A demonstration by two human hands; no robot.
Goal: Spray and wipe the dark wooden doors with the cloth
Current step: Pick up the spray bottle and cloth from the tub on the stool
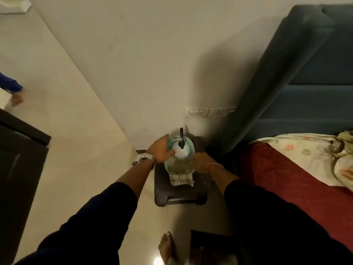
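The head camera looks down on a small dark stool beside a bed, with a pale green spray bottle standing on it and a checked cloth lying folded at its near foot, touching the base. The left hand rests against the bottle's left shoulder with fingers fairly straight, fingertips reaching onto the white collar under the nozzle. The right hand is at the bottle's right side low down; its fingers curl out of sight, so I cannot tell whether they grip the bottle or only touch it.

The step in hand looks like picking up the bottle and cloth, with no spraying or wiping done yet. To do it well, one hand should close firmly round the bottle's neck so a finger can reach the trigger, while the other takes the cloth; lifting straight up keeps the bottle from tipping off the stool.

The bottle stands upright, its long axis vertical and running almost toward the camera, so it appears foreshortened. Its black nozzle points away from the person, toward the wall and the switch plate. The dark wooden doors are well apart at the left edge, so the nozzle must turn that way before spraying.
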